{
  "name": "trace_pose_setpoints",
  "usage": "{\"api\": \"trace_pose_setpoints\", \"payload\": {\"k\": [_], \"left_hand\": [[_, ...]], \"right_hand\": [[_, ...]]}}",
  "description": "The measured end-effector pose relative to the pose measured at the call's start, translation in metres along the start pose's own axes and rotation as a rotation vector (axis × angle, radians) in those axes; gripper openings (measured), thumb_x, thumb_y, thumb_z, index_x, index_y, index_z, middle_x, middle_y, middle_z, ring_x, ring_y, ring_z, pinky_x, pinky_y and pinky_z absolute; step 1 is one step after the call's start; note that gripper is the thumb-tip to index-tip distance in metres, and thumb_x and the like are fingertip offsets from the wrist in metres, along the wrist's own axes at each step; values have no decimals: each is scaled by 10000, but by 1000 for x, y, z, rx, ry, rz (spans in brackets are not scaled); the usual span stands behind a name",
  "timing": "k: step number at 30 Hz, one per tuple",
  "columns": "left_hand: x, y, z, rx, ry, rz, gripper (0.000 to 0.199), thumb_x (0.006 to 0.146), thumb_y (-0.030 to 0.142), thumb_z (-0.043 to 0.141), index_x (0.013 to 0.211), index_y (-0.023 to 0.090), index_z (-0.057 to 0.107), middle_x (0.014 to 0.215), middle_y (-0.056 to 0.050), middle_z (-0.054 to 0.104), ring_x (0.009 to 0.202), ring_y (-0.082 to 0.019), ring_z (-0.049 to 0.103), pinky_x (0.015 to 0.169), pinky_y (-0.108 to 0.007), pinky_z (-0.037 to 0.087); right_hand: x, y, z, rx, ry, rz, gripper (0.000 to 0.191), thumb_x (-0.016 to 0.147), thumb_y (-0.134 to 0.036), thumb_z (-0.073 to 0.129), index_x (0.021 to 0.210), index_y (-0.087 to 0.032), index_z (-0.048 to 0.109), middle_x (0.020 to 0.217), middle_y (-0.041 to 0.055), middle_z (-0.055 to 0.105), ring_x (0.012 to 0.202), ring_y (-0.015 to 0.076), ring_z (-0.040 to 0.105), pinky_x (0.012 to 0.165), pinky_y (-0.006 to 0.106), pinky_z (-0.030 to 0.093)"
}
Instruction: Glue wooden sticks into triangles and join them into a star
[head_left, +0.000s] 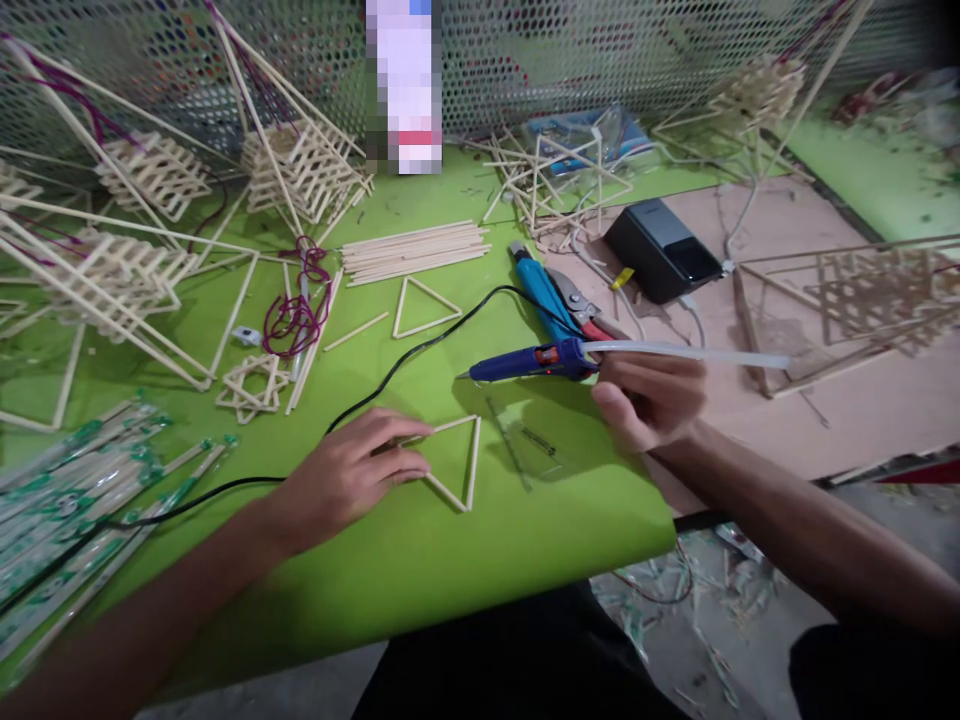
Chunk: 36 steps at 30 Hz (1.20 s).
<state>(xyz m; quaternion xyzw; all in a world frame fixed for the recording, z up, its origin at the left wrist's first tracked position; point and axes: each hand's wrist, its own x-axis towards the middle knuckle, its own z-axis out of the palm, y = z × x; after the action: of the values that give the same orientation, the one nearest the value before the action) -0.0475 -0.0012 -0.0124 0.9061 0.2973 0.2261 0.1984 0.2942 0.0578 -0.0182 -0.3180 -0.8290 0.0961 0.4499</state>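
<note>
My left hand (356, 465) pinches the left corner of a triangle of thin wooden sticks (473, 462), which lies on the green table cover. That corner is partly hidden by my fingers. My right hand (652, 395) is closed around a blue hot glue gun (517, 363), its handle mostly hidden. The gun's nozzle points left, above and apart from the triangle, and a long clear glue stick (690, 352) sticks out of its back over my hand. Beyond the triangle lies a second stick triangle (424, 308). A clear plastic piece (529, 445) is just right of the held triangle.
Loose sticks (412, 252) lie in a row behind. Stick lattices (300, 170) and purple cord (296, 315) stand left; packaged sticks (82, 500) lie nearer. A cutter (544, 290), pliers (574, 298) and black box (661, 250) are right. A black cable (420, 345) crosses the table.
</note>
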Motion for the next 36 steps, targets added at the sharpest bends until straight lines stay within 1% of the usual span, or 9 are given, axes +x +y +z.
{"api": "trace_pose_setpoints", "payload": {"k": [5,7,10,15,21,24,27,30,36], "left_hand": [[-1,-2,0,28,21,28,141,947,128,620,1073,150,680,1212,-107,640,1130,-218,582,970,-412,527],[-2,-1,-1,56,30,30,159,953,139,613,1099,149,676,1206,-110,646,1125,-224,591,971,-426,531],[-1,3,-1,132,32,49,183,953,161,613,1123,150,679,1202,-117,654,1110,-239,611,963,-442,543],[0,8,-1,191,47,94,192,928,149,634,1111,141,692,1184,-135,657,1091,-251,627,930,-435,563],[-4,5,1,286,204,117,150,912,155,659,1061,144,664,1071,-98,697,999,-213,658,838,-362,588],[-6,2,0,195,353,7,226,920,155,641,1143,132,612,1034,-81,705,937,-175,669,810,-310,588],[-5,3,-1,114,427,-154,430,927,173,618,1337,116,499,1107,-90,695,937,-167,663,841,-312,587],[-2,9,2,143,386,-136,428,922,166,623,1333,128,509,1156,-104,677,1040,-193,656,901,-329,579],[-2,20,9,236,46,52,389,961,323,586,1303,138,589,1396,-192,534,1296,-309,542,1041,-480,526]], "right_hand": [[8,9,0,-9,47,176,364,861,-514,654,666,-222,561,601,2,501,545,147,466,525,323,366],[14,10,2,-29,-38,175,405,802,-613,701,887,-218,669,824,63,646,762,223,613,684,380,484],[23,8,7,8,-192,144,570,735,-600,790,1145,-221,676,1118,115,693,1064,303,636,925,470,498],[36,-1,10,91,-297,232,288,798,-414,788,982,-205,714,956,67,735,896,233,665,819,387,536],[57,6,11,198,-202,513,351,779,-440,800,1022,-205,709,850,25,721,703,167,647,612,286,516],[57,16,14,355,-191,553,400,769,-428,806,1063,-187,681,809,21,705,664,160,640,575,277,510],[52,21,15,313,-141,479,401,697,-409,855,983,-173,702,839,29,701,676,147,621,585,265,496],[48,20,11,286,-128,517,410,640,-445,886,897,-172,720,764,18,694,620,132,589,552,254,476],[52,16,7,375,-226,584,530,606,-686,824,674,-172,720,592,25,633,539,129,530,439,257,382]]}}
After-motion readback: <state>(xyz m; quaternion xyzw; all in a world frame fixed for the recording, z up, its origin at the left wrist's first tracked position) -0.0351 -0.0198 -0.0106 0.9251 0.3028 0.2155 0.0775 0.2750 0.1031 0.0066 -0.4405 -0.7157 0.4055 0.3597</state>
